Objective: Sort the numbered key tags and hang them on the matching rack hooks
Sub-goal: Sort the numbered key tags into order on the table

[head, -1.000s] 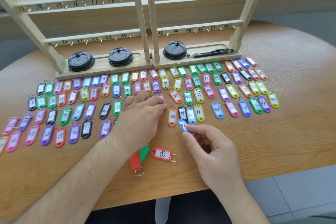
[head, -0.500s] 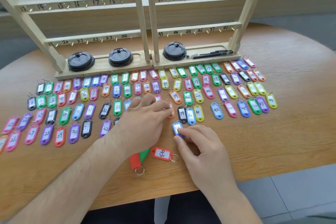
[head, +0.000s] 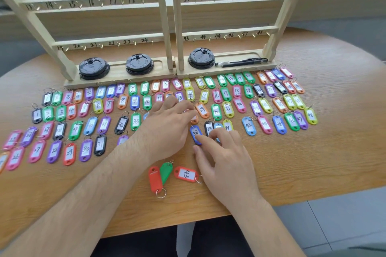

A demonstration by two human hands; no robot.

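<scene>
**Stage reached.** Sorting looks nearly finished. Hanging has not begun.

**Racks.** Two wooden racks (head: 161,16) stand at the back of the worktop (head: 323,169). Every numbered hook (head: 135,43) in view is bare. Any rails above the frame cannot be checked.

**Tags laid out.** The key tags (head: 135,121) lie flat in rows in front of the racks. Numbers rise from left to right, with 1 at the left and 48 at the far right. Many numbers appear twice, in neighbouring rows.

**Right hand (head: 227,162).** The grip is grasping the blue tag 38 (head: 195,132), with the index fingertip on its face and the thumb at its near end. The tag lies on the worktop, just in front of an orange tag (head: 194,119) and just beside the black tag 39 (head: 208,128).

**Left hand (head: 167,129).** It lies over the middle of the rows with its fingertips at the orange tag. Whether that grip pinches the tag or only presses it cannot be told.

**Outstanding.**
- Three tags sit near the front edge, apart from the rows.
  - The red tag 43 (head: 186,174) lies on its own.
  - A red tag (head: 155,180) and a green tag (head: 166,171) overlap and show no number.
- These three most likely need places in the rows.
- The whole set then remains to be hung on the matching hooks.
</scene>
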